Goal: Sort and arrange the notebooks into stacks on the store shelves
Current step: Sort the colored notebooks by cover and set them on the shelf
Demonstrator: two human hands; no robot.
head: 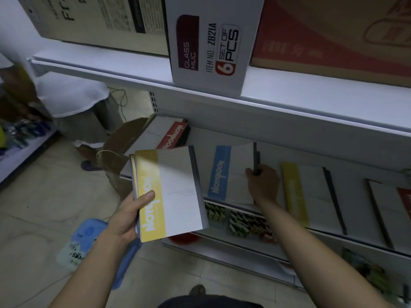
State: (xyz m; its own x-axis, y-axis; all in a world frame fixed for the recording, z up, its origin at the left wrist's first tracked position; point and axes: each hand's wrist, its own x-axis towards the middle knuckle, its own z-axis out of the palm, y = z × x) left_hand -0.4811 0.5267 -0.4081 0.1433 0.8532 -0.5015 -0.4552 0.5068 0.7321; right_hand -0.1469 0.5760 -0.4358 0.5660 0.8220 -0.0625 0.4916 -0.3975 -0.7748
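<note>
My left hand [129,216] holds a small pile of notebooks in front of the shelf, a yellow-banded notebook [173,192] on top, thumb across its cover. On the middle shelf [278,152] lies a blue-banded notebook stack [229,172]; my right hand [263,183] grips its dark spine edge at the right side. Further right on the same shelf lie a yellow-banded notebook stack [311,194] and a red-banded notebook [391,205]. A red-banded notebook [175,135] lies at the shelf's left, partly hidden behind the held pile.
The upper shelf [311,96] carries a white glass mug box [211,45], a brown carton [106,21] and a red-printed carton [333,36]. Small packaged goods [246,223] fill the lower shelf. An open cardboard box [124,138] and a blue bag [89,241] sit on the tiled floor.
</note>
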